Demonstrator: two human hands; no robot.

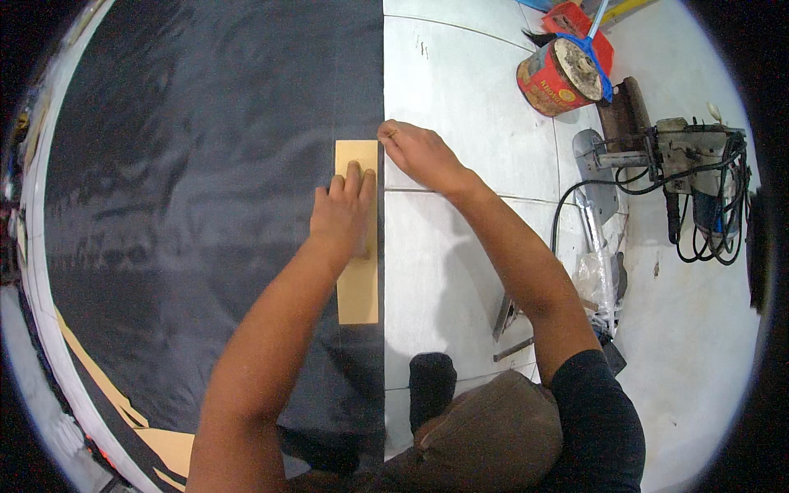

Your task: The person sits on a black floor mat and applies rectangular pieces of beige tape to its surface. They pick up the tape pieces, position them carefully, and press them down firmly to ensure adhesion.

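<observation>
Black fabric (205,164) lies spread on the left, its straight right edge running along white floor tiles. Close to that edge rests a long, narrow, pale yellow card piece (357,300). My left hand (343,205) lies on the card with its fingers stretched and slightly apart, pressing it against the fabric. At the card's upper right corner, by the fabric edge, my right hand (419,154) is closed in a pinch. Whatever is between its fingertips is too small to make out.
Far right stand a red tin (546,82), a red dustpan (567,16) and a blue broom (604,82). Nearer on the right is a grey electric machine (686,152) with coiled black cable. Pale yellow sheet material (168,448) shows at the lower left.
</observation>
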